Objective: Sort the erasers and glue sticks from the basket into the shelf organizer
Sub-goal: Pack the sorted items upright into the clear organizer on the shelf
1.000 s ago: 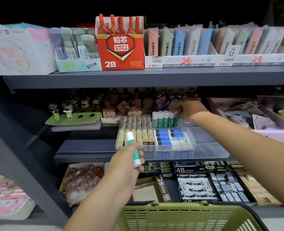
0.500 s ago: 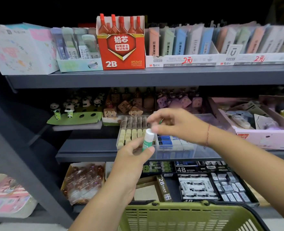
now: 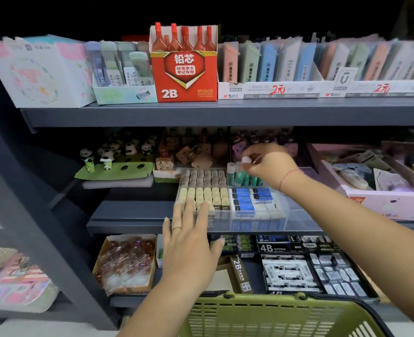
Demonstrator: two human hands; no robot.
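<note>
At a stationery rack, we find the clear shelf organizer (image 3: 261, 227) standing at the front edge of the middle shelf (image 3: 128, 226). The upper shelf (image 3: 225, 113) hangs low over it, leaving only a dark slot of headroom above the compartments. A pink box (image 3: 383, 198) stands well off to its right, and bare shelf runs out to the left. The rim of the green basket (image 3: 274, 317) crosses the bottom of our view, below both forearms.

The right hand (image 3: 266, 164) reaches in under the upper shelf, wrist bent down, its fingertips pinching a glue stick (image 3: 246, 160) by the white cap. It holds it just above the row of glue sticks (image 3: 240, 177) in the organizer's back compartment.

The left hand (image 3: 191, 244) is raised palm-forward with straight, spread fingers and grips nothing. A ring (image 3: 176, 228) shows on one finger. Its fingertips overlap the organizer's front left corner, in front of the beige erasers (image 3: 208, 194); we cannot tell whether they touch it. The blue-sleeved erasers (image 3: 249, 199) fill the compartment beside them.
</note>
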